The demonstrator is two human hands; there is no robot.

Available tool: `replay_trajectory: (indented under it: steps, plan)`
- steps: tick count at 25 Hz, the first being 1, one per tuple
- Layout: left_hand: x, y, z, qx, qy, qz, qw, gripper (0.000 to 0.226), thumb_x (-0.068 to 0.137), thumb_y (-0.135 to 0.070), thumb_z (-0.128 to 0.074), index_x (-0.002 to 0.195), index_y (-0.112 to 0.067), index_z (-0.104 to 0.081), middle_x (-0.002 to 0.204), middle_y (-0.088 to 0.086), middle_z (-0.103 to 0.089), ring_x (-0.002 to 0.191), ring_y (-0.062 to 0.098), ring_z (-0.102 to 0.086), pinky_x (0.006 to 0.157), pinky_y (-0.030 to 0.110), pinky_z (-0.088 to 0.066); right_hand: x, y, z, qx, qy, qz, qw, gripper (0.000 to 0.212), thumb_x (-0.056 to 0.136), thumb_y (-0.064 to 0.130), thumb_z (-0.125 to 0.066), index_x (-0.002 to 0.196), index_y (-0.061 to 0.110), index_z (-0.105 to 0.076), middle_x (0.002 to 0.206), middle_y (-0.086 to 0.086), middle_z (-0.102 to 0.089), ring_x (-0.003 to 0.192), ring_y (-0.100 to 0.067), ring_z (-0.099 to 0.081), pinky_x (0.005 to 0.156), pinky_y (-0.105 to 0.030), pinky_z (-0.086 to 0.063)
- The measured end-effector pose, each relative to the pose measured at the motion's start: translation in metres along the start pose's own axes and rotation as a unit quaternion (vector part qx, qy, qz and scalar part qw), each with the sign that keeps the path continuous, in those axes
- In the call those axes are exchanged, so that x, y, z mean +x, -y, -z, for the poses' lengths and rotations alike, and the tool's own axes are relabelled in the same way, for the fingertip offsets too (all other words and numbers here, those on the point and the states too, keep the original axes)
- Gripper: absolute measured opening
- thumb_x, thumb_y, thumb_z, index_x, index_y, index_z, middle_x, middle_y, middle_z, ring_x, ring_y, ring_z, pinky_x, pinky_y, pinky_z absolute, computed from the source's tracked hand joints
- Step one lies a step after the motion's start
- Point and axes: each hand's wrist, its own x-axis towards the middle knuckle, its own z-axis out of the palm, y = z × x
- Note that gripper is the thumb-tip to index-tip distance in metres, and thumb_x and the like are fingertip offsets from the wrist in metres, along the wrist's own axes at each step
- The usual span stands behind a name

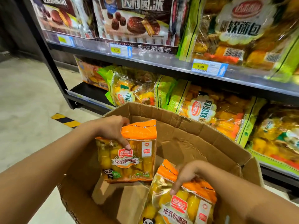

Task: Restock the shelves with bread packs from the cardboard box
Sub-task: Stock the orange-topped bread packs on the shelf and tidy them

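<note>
The left hand's (110,128) fingers pinch one bread pack (129,164) by its orange top seal, upright inside the cardboard box (186,139) near its far-left wall. The right hand's (189,174) fingers curl round a second bread pack (186,207) at the near-right corner. The slick, crinkly film could slip from such small grips or snag on the ragged corrugated flaps. Soft, pillowy bags (202,110) crowd most of the lower shelf (90,92), so squashing seems possible.

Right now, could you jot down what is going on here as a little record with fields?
place: shop aisle, stocked shelves
box: cardboard, open, before the shelves
left hand: grips left pack near its top, upright in the box
right hand: grips right pack, lower in the box
price tag: reads 9.80
</note>
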Motion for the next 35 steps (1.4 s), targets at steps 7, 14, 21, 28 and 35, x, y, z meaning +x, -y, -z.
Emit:
replay_trajectory:
  steps: [7,14,21,28,35]
  plan:
    - [-0.003,-0.019,0.072,0.019,-0.050,0.016,0.998,0.106,0.056,-0.058,-0.083,0.143,-0.017,-0.038,0.135,0.000,-0.053,0.117,0.021,-0.053,0.099,0.034,-0.046,-0.083,0.025,0.072,-0.144,-0.205,0.135,0.959,0.080,0.048,0.057,-0.086,0.109,0.009,-0.065,0.102,0.002,-0.067,0.088,-0.019,-0.064,0.079,-0.028,-0.053]
    - [-0.066,-0.050,0.198,-0.025,-0.022,0.055,0.998,0.046,0.061,-0.056,-0.083,0.082,-0.028,-0.053,0.089,-0.005,-0.063,0.077,0.011,-0.057,0.054,0.013,-0.038,-0.243,0.034,0.105,-0.053,-0.245,0.165,0.954,0.073,0.053,0.056,-0.085,0.107,0.012,-0.063,0.107,-0.001,-0.069,0.102,-0.023,-0.065,0.090,-0.033,-0.053]
    - [-0.187,-0.097,0.380,-0.059,-0.003,0.062,0.996,0.071,0.059,-0.057,-0.083,0.117,-0.026,-0.058,0.111,-0.007,-0.063,0.100,0.015,-0.060,0.079,0.025,-0.047,-0.455,0.078,0.138,-0.090,-0.301,0.165,0.935,0.053,0.054,0.054,-0.085,0.074,0.012,-0.060,0.072,0.005,-0.061,0.073,-0.017,-0.060,0.062,-0.027,-0.046]
    - [-0.327,-0.134,0.543,-0.025,-0.039,0.025,0.999,0.065,0.053,-0.063,-0.081,0.100,-0.024,-0.061,0.096,-0.003,-0.068,0.086,0.015,-0.063,0.077,0.036,-0.053,-0.691,0.133,0.157,-0.069,-0.435,0.136,0.887,0.050,0.057,0.053,-0.084,0.062,0.019,-0.046,0.072,0.001,-0.056,0.068,-0.016,-0.053,0.053,-0.026,-0.037]
    - [-0.418,-0.165,0.634,-0.035,-0.035,-0.031,0.998,0.063,0.060,-0.057,-0.082,0.110,-0.026,-0.061,0.105,-0.005,-0.068,0.093,0.014,-0.063,0.080,0.035,-0.053,-0.847,0.171,0.119,-0.052,-0.505,0.113,0.854,0.059,0.059,0.052,-0.084,0.095,0.011,-0.061,0.085,-0.003,-0.065,0.076,-0.019,-0.060,0.061,-0.030,-0.044]
